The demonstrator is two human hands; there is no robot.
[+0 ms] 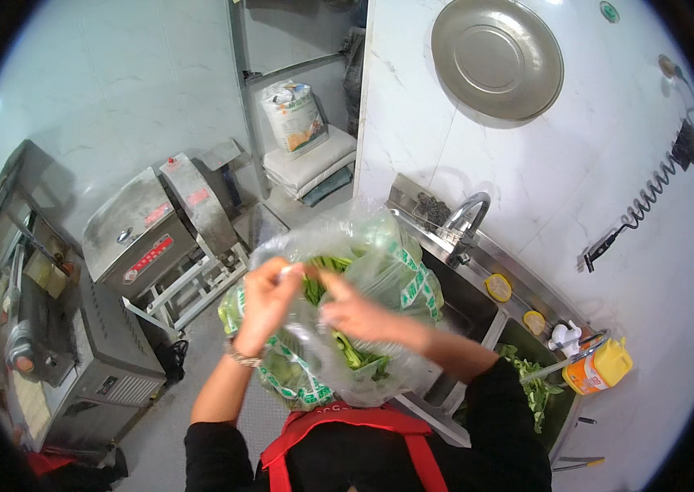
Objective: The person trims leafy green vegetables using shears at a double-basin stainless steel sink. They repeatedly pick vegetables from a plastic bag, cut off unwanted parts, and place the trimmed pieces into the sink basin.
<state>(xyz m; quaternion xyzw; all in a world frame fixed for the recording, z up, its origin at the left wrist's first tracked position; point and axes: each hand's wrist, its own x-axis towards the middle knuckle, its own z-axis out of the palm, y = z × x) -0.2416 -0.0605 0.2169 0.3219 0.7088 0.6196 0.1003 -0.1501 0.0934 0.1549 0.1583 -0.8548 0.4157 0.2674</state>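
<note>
A large clear plastic bag (378,270) with green printed strips lies in front of my chest, partly spread apart at the top. Green leafy vegetables (353,353) with thick stalks show through its opening. My left hand (270,292), with a bracelet at the wrist, is over the bag's left side, fingers bent near the bag's mouth. My right hand (353,307) reaches over the middle of the bag, its fingers close to my left hand. Motion blurs both hands, and whether either one grips the plastic is unclear.
Right of the bag stands a steel sink (498,332) with a curved faucet (470,215); loose greens (531,381) lie in its near basin. A yellow jug (599,367) stands beside it. Leftward are a steel machine (138,234) and a steel cabinet (116,369). Part of another person shows at lower left.
</note>
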